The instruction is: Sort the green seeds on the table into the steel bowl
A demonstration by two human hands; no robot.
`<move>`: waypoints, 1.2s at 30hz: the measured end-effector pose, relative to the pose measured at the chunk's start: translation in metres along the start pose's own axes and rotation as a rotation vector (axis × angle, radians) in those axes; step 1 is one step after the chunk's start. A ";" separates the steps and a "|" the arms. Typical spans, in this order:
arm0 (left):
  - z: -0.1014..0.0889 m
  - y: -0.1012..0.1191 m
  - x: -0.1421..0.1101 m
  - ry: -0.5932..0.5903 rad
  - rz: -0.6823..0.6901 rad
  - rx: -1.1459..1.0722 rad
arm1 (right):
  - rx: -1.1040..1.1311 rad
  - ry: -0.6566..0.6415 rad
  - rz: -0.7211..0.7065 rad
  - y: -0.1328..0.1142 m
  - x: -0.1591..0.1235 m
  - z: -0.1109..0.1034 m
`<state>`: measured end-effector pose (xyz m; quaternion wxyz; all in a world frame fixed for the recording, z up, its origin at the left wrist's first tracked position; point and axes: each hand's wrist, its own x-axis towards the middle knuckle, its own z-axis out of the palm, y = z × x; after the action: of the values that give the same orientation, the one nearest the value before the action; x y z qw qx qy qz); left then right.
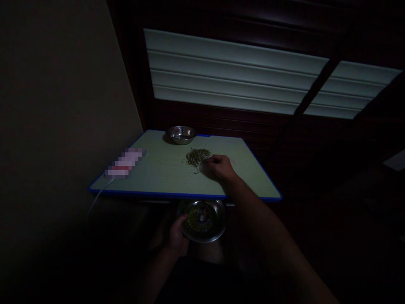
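Observation:
A loose patch of small greenish-brown grains, like mung beans (196,156), lies spread on the pale tabletop (158,169). At its right edge is my right hand (221,166), fingers pinched together low over the surface. A pale, see-through patch shows beside the fingertips; what they hold is too dim to make out. Below the table's front edge, my left hand (178,234) grips the left rim of a steel bowl (218,230). Inside that bowl are more greenish grains and a small packet (201,215) with a red and white label.
A second steel bowl (181,136) stands at the table's back left. On the left side lies a blurred-out pink and white phone-like object (125,163) with a white cable (98,197) hanging over the edge. A wall (79,84) and dark panelling (221,109) border the table.

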<state>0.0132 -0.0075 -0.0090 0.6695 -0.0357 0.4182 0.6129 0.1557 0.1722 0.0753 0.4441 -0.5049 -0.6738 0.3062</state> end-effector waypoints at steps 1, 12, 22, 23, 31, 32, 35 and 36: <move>-0.001 0.000 0.001 -0.001 0.003 0.000 | 0.001 0.000 0.000 0.000 0.000 0.000; -0.004 -0.002 0.005 -0.008 0.039 0.001 | 0.032 -0.044 0.054 -0.007 -0.004 -0.002; -0.003 0.000 0.002 -0.014 0.027 0.033 | 0.093 -0.070 0.134 -0.009 -0.007 -0.013; -0.003 0.000 0.003 -0.012 0.032 0.033 | 0.085 -0.082 0.137 -0.009 -0.008 -0.014; -0.006 -0.001 0.006 -0.035 0.039 0.045 | 0.057 -0.235 0.125 -0.005 -0.009 -0.013; -0.006 -0.002 0.006 -0.030 0.045 0.039 | 0.053 -0.230 0.122 -0.005 -0.009 -0.013; -0.007 -0.002 0.007 -0.026 0.046 0.023 | 0.045 -0.185 0.106 -0.005 -0.009 -0.013; -0.007 -0.002 0.007 -0.032 0.044 0.020 | 0.040 -0.168 0.104 -0.005 -0.009 -0.012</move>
<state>0.0105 -0.0068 -0.0189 0.6628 -0.0102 0.4143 0.6237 0.1658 0.1613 0.0823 0.3793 -0.5027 -0.6756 0.3834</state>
